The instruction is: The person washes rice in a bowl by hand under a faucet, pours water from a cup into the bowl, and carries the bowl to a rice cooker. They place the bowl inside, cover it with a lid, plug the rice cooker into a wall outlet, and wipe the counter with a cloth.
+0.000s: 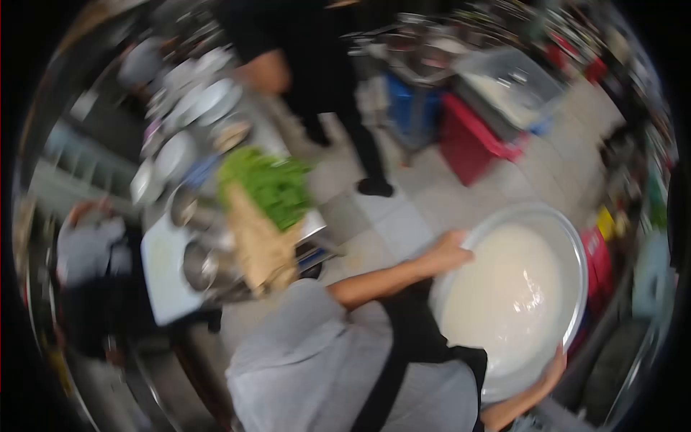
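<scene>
Motion blur smeared the whole view, and we could make out few fine details. The fisheye edge cut off the counter [169,277] at the left. On it, the plates [205,101] and metal bowls [198,263] showed only as pale and grey shapes; we could not tell what the bowls held. A heap of leafy greens [270,183] lay on the counter's near edge.

A wide metal basin [576,252] sat low at the right, in front of the person's grey shirt and dark apron, filled with milky white liquid [511,288].

The left hand [448,252] gripped the basin's upper-left rim, arm stretched out. The right hand [554,367] clasped the lower rim, its fingers partly hidden behind it.

Another person's hand [266,72] hung above the plates. A red crate [471,140] stood on the tiled floor beyond.
</scene>
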`<state>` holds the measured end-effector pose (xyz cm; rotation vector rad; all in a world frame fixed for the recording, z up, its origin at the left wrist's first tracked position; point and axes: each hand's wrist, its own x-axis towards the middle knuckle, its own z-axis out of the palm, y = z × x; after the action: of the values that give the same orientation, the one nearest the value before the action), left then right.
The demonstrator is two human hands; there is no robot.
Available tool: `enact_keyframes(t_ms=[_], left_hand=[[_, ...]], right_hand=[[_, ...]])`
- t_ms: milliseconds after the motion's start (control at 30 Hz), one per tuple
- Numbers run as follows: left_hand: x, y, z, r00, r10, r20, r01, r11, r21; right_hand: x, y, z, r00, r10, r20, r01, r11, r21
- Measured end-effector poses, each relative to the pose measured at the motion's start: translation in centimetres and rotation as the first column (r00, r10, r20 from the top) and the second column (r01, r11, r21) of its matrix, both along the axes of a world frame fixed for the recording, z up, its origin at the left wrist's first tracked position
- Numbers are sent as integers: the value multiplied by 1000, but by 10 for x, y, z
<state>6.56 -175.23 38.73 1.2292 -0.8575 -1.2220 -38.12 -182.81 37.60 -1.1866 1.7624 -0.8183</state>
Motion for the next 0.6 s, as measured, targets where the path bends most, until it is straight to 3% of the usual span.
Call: enact_keyframes(t_ms=[33,67,100,133,167,200,233,267,333,433,600], left_hand=[[2,-19,8,998,-22,60,15,995,101],[-5,-40,17,997,67,33,-71,988,139],[-2,-66,5,994,-60,-86,67,995,78],[-1,-94,-2,995,-100,12,98,986,134],[-6,-119,5,976,-186,-112,199,973,115],[-21,-143,22,986,-100,-137,109,992,62],[-21,-170,16,989,-149,7,149,988,27],[-28,-191,18,982,-187,-21,188,980,73],[-47,-228,26,966,-255,-31,257,959,121],[-68,-300,26,966,-253,-43,257,958,125],[-103,-414,6,967,-250,42,241,958,158]], right_hand=[[-1,-12,5,1000,-9,3,9,1000,1],[21,-21,18,993,-97,71,100,994,-52],[27,-37,27,984,-178,-33,178,984,-3],[25,-53,28,969,-244,-44,242,969,-47],[23,-65,39,951,-302,-71,300,953,-43],[8,-81,30,952,-305,-12,304,950,-77],[-4,-100,19,951,-308,37,310,942,-130],[-8,-117,26,946,-316,-77,304,943,-135],[-31,-144,20,930,-352,102,361,930,-77],[-58,-193,11,911,-361,198,379,924,-59],[-105,-308,16,926,-300,227,319,947,-48]])
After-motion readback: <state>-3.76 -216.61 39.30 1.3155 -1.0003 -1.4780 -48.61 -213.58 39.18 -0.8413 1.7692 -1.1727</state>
